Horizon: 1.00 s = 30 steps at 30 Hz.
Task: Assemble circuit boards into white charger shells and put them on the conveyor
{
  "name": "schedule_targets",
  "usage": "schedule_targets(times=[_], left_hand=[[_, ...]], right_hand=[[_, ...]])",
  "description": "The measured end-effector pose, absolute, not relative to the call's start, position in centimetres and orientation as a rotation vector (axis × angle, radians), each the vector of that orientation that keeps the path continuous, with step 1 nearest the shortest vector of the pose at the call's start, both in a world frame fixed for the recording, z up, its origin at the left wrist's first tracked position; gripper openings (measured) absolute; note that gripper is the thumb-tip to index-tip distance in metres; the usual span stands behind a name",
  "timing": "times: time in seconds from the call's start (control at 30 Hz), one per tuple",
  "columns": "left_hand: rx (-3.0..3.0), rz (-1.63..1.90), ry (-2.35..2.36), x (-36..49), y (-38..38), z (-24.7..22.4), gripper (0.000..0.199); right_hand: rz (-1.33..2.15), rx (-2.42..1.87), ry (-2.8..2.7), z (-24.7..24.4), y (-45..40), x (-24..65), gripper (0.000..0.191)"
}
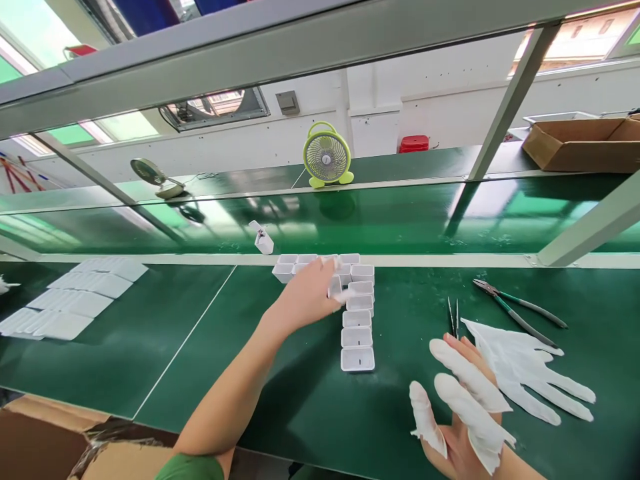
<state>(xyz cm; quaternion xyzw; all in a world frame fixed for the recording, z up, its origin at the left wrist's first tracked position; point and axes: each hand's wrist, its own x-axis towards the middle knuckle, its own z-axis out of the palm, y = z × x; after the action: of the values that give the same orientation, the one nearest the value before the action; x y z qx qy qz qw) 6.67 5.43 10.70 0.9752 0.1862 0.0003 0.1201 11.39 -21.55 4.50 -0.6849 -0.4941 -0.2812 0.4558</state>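
My left hand (pixel 309 297) reaches over a group of small white plastic boxes (pixel 358 338) set in a row and a back cluster on the green bench. White coverings show on its blurred fingertips, which close around one white box (pixel 335 287). My right hand (pixel 463 407) is turned palm up with its fingers apart. White finger cots (pixel 463 373) cover its thumb and two fingers. Tweezers (pixel 453 317) point away just beyond its bare fingertips, their rear end hidden. Close by lie a flat white glove (pixel 530 370) and green-handled pliers (pixel 520 310).
Flat white pieces (pixel 75 300) lie in rows on the left. An opened white case (pixel 263 239) stands beyond the bench's back rail (pixel 425 261). Farther back are a green fan (pixel 327 157) and a cardboard box (pixel 583 143). Open cartons (pixel 45 440) sit below, lower left.
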Motion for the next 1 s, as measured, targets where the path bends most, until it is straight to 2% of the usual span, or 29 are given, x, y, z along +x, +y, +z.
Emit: schedule_targets(times=[0.1,0.17,0.3,0.47,0.8,1.0], left_hand=[[2.803,-0.002,0.839,7.2,6.5,9.3,0.022],[2.764,-0.037,0.928,7.5,6.9,8.0,0.021],[2.722,-0.072,0.988,7.5,7.4,6.4,0.024],[2.733,-0.061,0.897,7.3,7.9,6.4,0.005],[2.814,0.055,0.376,7.8,8.6,6.8,0.020],[2.845,0.232,0.390,9.0,9.7,7.2,0.030]], right_hand=[[-0.759,-1.648,-1.236,4.5,-21.1,11.3,0.025],[-0.748,-1.655,-1.261,4.4,-21.0,11.4,0.026],[-0.682,-1.666,-1.298,3.8,-21.1,11.6,0.038],[-0.633,-1.644,-1.371,3.1,-21.1,11.7,0.044],[-0.643,-1.656,-1.410,3.8,-20.8,11.8,0.038],[-0.679,-1.703,-1.410,4.1,-20.5,12.0,0.037]])
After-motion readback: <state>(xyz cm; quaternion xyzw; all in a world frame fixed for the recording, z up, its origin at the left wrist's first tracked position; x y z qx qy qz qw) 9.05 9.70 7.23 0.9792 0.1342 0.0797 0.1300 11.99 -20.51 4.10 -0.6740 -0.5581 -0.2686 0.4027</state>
